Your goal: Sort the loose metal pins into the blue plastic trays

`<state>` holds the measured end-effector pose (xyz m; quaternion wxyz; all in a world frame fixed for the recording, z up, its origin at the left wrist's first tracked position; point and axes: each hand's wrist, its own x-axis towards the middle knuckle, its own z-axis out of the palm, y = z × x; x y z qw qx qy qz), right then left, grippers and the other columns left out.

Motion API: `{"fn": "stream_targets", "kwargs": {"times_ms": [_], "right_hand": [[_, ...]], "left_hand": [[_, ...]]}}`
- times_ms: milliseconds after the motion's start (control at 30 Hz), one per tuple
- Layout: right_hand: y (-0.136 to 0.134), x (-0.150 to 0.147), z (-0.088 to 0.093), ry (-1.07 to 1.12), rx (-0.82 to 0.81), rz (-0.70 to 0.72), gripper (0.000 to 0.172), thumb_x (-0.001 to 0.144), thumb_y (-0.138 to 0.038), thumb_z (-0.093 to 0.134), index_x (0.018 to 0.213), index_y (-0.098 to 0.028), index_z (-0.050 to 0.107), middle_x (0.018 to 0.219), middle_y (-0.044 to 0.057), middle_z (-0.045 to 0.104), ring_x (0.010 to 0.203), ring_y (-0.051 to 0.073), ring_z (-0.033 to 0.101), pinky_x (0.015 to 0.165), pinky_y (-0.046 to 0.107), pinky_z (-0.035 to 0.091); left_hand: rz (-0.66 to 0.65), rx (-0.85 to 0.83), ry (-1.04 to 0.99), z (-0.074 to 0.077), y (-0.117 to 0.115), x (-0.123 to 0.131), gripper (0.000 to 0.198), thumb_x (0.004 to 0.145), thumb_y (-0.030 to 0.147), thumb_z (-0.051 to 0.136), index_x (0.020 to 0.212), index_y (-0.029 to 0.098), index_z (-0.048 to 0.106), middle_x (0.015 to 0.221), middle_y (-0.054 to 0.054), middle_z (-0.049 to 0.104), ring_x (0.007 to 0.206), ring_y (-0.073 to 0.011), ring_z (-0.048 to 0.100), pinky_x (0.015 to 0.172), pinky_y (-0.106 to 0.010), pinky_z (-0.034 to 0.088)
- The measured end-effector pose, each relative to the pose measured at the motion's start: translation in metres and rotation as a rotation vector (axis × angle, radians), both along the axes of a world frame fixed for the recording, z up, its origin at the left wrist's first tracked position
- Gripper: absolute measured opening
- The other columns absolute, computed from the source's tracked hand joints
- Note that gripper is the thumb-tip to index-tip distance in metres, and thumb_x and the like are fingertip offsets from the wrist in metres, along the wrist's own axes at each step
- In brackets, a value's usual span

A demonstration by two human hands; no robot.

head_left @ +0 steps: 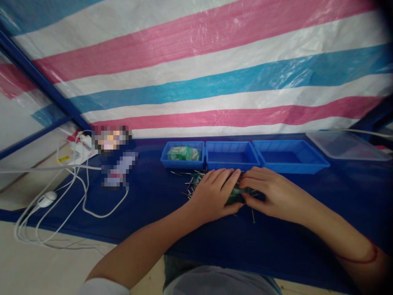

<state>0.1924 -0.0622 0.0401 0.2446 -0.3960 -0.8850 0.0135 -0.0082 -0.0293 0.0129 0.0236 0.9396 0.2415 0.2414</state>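
Note:
My left hand (pixel 213 194) and my right hand (pixel 272 192) lie side by side on the dark blue table (pixel 153 213), both curled over a pile of small green parts with thin metal pins (pixel 235 196). The fingers of both hands are bent and pressed onto the pile, and their tips meet over it. Most of the pile is hidden under my hands. Loose pins (pixel 187 184) stick out to the left of my left hand.
Three blue bins stand in a row behind my hands: the left bin (pixel 183 155) holds green parts, the middle bin (pixel 231 157) and right bin (pixel 288 159) look bare. A clear plastic lid (pixel 346 145) lies far right. White cables (pixel 73 192) and a power strip (pixel 80 151) lie at left.

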Motion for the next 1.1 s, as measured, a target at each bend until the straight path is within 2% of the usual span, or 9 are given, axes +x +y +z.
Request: {"fn": "stream_targets", "kwargs": {"times_ms": [133, 300, 467, 600, 833, 1100], "right_hand": [[0.003, 0.004, 0.001, 0.026, -0.045, -0.027, 0.013, 0.089, -0.021, 0.049, 0.088, -0.019, 0.062, 0.087, 0.007, 0.066, 0.082, 0.021, 0.06, 0.075, 0.036, 0.046], [0.002, 0.007, 0.0, 0.16, -0.065, -0.112, 0.016, 0.092, -0.025, 0.047, 0.096, -0.021, 0.061, 0.093, 0.008, 0.067, 0.086, 0.021, 0.063, 0.077, 0.036, 0.049], [0.001, 0.009, -0.001, 0.309, -0.106, -0.214, 0.016, 0.091, -0.031, 0.05, 0.096, -0.023, 0.063, 0.096, 0.006, 0.07, 0.087, 0.021, 0.065, 0.076, 0.035, 0.051], [0.003, 0.009, -0.006, 0.461, -0.241, -0.296, 0.02, 0.088, -0.039, 0.056, 0.097, -0.025, 0.065, 0.098, 0.005, 0.071, 0.088, 0.022, 0.066, 0.072, 0.034, 0.052], [0.005, 0.007, -0.004, 0.681, -0.434, -0.312, 0.025, 0.084, -0.047, 0.058, 0.081, -0.023, 0.066, 0.073, 0.003, 0.069, 0.068, 0.018, 0.064, 0.062, 0.03, 0.052], [0.007, 0.002, -0.003, 0.845, -0.592, -0.341, 0.029, 0.079, -0.049, 0.064, 0.083, -0.02, 0.067, 0.067, 0.002, 0.066, 0.055, 0.012, 0.057, 0.049, 0.024, 0.046]], "left_hand": [[0.048, -0.002, -0.049, 0.004, 0.002, -0.001, 0.055, 0.09, 0.042, 0.047, 0.136, 0.01, 0.041, 0.123, -0.015, 0.059, 0.113, -0.0259, 0.056, 0.101, -0.042, 0.042], [0.085, 0.006, -0.157, 0.008, 0.007, -0.004, 0.036, 0.094, 0.034, 0.045, 0.123, 0.014, 0.054, 0.109, -0.01, 0.067, 0.101, -0.0206, 0.062, 0.097, -0.039, 0.044], [0.127, -0.105, -0.232, 0.01, 0.014, -0.008, 0.023, 0.095, 0.032, 0.046, 0.105, 0.019, 0.063, 0.097, -0.005, 0.071, 0.091, -0.0182, 0.064, 0.087, -0.035, 0.045], [0.182, -0.201, -0.284, 0.016, 0.014, -0.009, 0.019, 0.093, 0.03, 0.049, 0.093, 0.019, 0.065, 0.088, -0.003, 0.071, 0.084, -0.0173, 0.064, 0.08, -0.032, 0.044], [0.215, -0.391, -0.388, 0.022, 0.014, -0.01, 0.021, 0.092, 0.031, 0.05, 0.09, 0.017, 0.065, 0.084, -0.004, 0.068, 0.077, -0.0156, 0.061, 0.074, -0.028, 0.046], [0.229, -0.501, -0.417, 0.022, 0.015, -0.01, 0.019, 0.088, 0.032, 0.056, 0.089, 0.017, 0.067, 0.083, -0.003, 0.069, 0.074, -0.0148, 0.06, 0.073, -0.026, 0.047]]}}
